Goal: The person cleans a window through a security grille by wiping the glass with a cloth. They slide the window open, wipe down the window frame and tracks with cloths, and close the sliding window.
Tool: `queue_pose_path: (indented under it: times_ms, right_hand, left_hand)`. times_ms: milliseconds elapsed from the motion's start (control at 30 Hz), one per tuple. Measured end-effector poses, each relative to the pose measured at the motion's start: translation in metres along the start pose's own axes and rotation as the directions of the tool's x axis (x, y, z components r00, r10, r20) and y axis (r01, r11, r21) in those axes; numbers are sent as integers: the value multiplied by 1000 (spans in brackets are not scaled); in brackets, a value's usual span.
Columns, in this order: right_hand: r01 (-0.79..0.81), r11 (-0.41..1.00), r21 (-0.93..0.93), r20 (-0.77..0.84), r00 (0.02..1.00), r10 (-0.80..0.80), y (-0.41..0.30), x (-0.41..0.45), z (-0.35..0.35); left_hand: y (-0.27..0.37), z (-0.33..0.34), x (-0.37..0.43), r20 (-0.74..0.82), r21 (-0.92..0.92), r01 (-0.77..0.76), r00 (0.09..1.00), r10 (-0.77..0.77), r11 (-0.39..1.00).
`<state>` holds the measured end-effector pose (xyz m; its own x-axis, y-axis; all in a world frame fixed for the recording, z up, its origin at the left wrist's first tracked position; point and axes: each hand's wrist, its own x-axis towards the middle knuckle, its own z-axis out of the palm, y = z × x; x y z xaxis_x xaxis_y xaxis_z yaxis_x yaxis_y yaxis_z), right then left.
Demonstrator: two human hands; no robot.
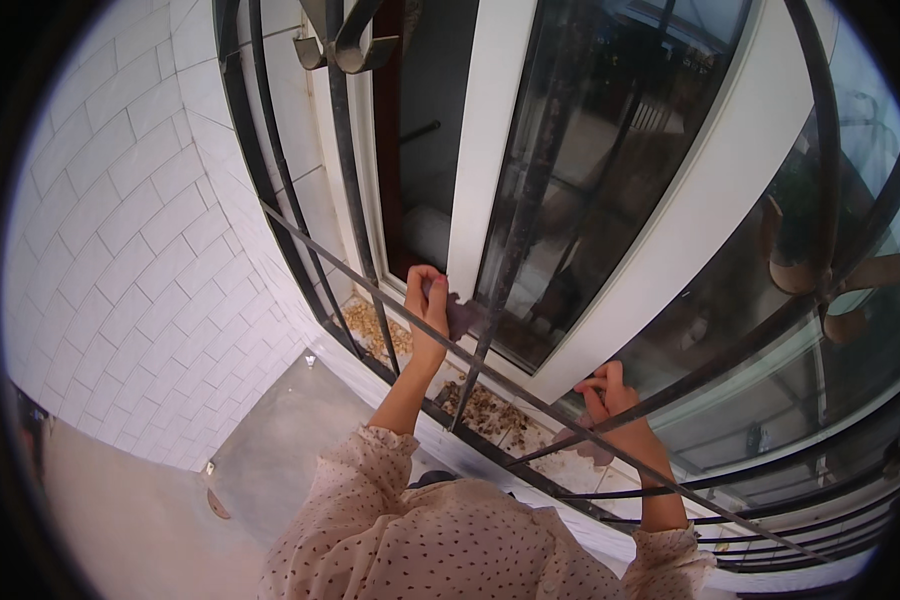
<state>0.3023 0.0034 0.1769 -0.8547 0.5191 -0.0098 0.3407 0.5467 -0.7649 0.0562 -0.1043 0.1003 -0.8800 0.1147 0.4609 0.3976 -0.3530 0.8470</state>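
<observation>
My left hand [429, 311] reaches through a black metal window grille [367, 289]. Its fingers close on a crumpled mauve cloth [461, 315] beside the lower part of a white sliding-window sash [487, 150]. Farther right, my right hand [616, 401] is also behind the bars, near the sash's lower right corner. A second piece of mauve cloth [592, 451] hangs below its curled fingers, which appear to hold it. Below both hands, the tiled sill [562, 454] bears dark crumbly debris [484, 411] in the middle and yellowish grains [375, 328] at the left.
Curved metal bars with scroll ornaments [795, 277] cross the right side. A diagonal bar [330, 256] passes in front of both forearms. White brick-patterned wall [127, 247] rises on the left. A brown curved piece [217, 505] lies on the floor [142, 517].
</observation>
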Motion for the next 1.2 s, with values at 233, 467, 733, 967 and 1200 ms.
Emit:
queue_pose_path:
  times_ms: [233,467,733,967,1200]
  right_hand:
    - [141,980,-141,-41,988,-148,21,2,5]
    - [129,978,-163,-19,991,-134,29,7,5]
    - [118,970,-212,-37,991,-129,30,12,4]
    - [71,978,-197,-51,995,-83,21,13,13]
    - [88,984,-156,-14,996,-91,15,15,8]
  left_hand:
    - [40,48,88,39,53,-376,926,375,925]
    - [-98,-6,6,392,682,-371,913,113,630]
    - [-37,-5,-14,286,654,41,911,-297,755]
    - [-82,23,-19,-189,400,257,962,-195,880]
    - [-90,42,-21,-403,99,337,874,-272,936]
